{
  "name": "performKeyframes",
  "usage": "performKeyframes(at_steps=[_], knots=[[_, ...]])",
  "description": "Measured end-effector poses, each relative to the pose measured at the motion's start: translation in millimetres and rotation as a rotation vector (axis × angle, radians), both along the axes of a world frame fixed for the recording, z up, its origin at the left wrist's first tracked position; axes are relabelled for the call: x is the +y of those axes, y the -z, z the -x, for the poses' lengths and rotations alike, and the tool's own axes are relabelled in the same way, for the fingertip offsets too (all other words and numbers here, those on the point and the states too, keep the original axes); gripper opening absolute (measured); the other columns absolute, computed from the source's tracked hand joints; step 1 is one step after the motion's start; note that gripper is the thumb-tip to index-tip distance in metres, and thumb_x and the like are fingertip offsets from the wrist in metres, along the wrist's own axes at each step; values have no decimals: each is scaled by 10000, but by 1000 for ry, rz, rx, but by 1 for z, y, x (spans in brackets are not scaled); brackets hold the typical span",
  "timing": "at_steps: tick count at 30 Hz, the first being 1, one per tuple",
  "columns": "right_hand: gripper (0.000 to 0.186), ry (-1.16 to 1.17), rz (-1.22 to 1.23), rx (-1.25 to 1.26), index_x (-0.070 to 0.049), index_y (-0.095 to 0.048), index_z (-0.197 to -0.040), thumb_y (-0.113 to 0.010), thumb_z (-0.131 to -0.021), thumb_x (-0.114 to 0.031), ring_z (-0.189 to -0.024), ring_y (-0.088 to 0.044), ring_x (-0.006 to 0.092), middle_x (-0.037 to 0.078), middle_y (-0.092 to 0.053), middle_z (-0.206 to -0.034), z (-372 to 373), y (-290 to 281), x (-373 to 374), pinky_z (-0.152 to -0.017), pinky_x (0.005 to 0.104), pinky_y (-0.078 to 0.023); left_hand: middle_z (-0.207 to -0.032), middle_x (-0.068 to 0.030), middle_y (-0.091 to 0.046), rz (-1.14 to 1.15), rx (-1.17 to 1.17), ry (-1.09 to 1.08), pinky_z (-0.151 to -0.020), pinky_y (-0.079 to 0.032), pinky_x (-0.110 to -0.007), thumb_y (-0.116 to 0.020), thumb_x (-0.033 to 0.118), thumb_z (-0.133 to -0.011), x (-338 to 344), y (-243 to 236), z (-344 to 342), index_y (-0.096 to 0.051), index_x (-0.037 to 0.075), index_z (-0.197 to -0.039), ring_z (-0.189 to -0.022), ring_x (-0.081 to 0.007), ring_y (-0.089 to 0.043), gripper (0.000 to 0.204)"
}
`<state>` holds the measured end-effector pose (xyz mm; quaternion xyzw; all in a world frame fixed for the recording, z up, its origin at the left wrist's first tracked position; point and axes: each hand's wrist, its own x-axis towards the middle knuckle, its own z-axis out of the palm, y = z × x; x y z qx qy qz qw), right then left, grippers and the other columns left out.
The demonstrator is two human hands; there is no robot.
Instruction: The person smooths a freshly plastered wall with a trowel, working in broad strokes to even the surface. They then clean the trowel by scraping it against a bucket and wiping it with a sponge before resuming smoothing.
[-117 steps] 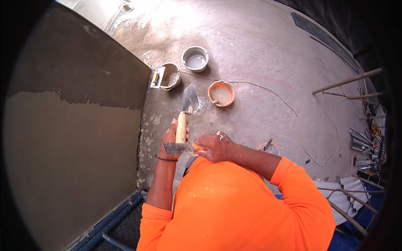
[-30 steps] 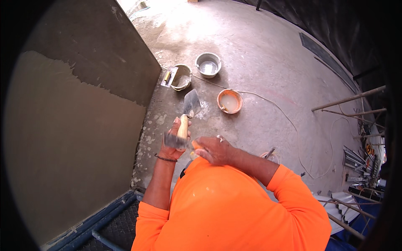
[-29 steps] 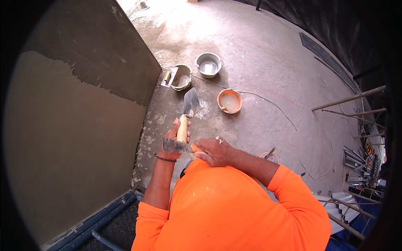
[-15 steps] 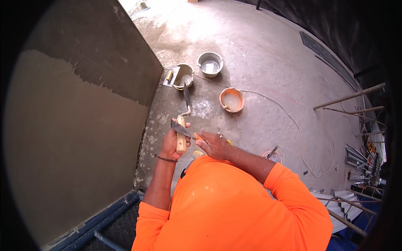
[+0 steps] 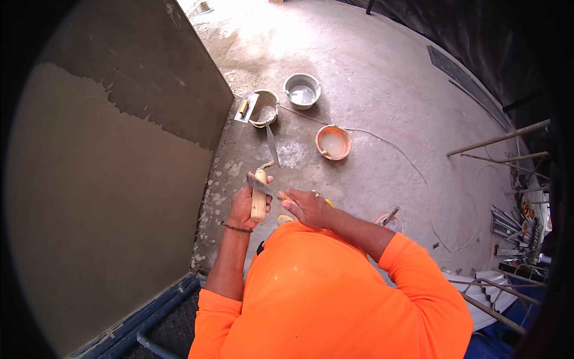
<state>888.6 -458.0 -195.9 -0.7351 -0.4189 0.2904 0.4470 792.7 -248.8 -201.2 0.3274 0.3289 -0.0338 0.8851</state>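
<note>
My left hand (image 5: 242,206) is closed round the wooden handle of a pointed trowel (image 5: 272,145), whose metal blade points away from me over the floor. In my right hand (image 5: 308,207) is a scraper (image 5: 258,185) with an orange handle, mostly hidden by my fingers. Its flat blade lies across the trowel's wooden handle and looks slightly blurred. Both hands are close together in front of my body.
Ahead stand a mortar-stained bucket (image 5: 261,124) with a finishing trowel (image 5: 244,107) at its rim, a grey bucket (image 5: 302,105) and an orange bucket (image 5: 336,157), both holding liquid. A partly coated wall (image 5: 119,197) rises at left. A cable crosses the floor; scaffold poles (image 5: 499,138) stand right.
The pointed trowel has turned a little in my left hand, its blade swinging slightly right. The scraper's blade has shifted slightly along the wooden handle.
</note>
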Motion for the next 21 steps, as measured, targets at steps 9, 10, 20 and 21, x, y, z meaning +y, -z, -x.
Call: performKeyframes(at_steps=[9,10,20,21], knots=[[344,189,-25,7,-58,-596,-1208,-578,-1048,-362,-958,-690,443,236,-691,-1000,-3,21,3,-794,505,-540,-867,-44,-616,45,-14,-4,-539,-544,-305,-541,558,-1049,22,27,1,-625,31,-1234,-662,-151,-625,564],[360,244,11,2,-52,-593,-1214,-586,-1041,-367,-965,-688,451,247,-691,-1009,-9,30,1,-801,510,-538,-858,-37,-598,38,17,-10,-541,-544,-303,-554,558,-1043,24,34,-1,-626,31,-1226,-664,-152,-626,562],[615,713,864,302,15,-560,-1349,-654,-912,-407,-1243,-625,442,305,-655,-1293,-116,232,-84,-1056,499,-496,-836,-28,-583,119,472,-4,-495,-465,-271,-606,316,-1041,19,125,9,-514,202,-1226,-624,-138,-557,236],[609,712,893,297,13,-558,-1358,-647,-915,-396,-1261,-615,437,303,-644,-1315,-131,251,-94,-1065,494,-491,-810,-32,-577,100,516,2,-480,-464,-281,-606,328,-1038,18,129,11,-499,199,-1201,-596,-144,-549,233]])
